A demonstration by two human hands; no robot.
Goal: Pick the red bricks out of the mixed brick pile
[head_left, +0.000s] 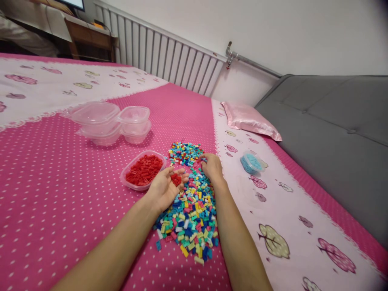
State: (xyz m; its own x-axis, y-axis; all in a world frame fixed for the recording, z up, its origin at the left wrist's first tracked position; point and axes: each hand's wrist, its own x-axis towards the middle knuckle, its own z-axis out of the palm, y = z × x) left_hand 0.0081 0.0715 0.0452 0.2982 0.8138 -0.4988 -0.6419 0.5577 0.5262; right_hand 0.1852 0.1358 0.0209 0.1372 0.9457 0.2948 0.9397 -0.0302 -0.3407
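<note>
I'm looking down at a big heap of mixed small bricks (190,210) in the lower middle of the frame, spread on a pink dotted bedspread (60,194). My left hand (165,188) lies palm up at the heap's left edge, fingers loosely cupped around a few red bricks (176,179) resting in the palm. My right hand (212,166) is palm down at the top of the heap, fingers curled into the bricks; I can't tell whether it pinches one.

Judging by how things lie, sorting is under way but far from over: the tub of red bricks (143,169), just left of the left hand, is well filled, and a small tub of blue bricks (251,163) sits right of centre, yet the heap still shows plenty of blue, yellow, teal and some red. A cluster of clear empty tubs (109,121) waits at upper left.

Around it: a pink satin pillow (250,120) toward the upper right, a grey sofa (333,137) on the right edge, a white radiator (169,56) along the back wall, a wooden desk (91,38) top left.
</note>
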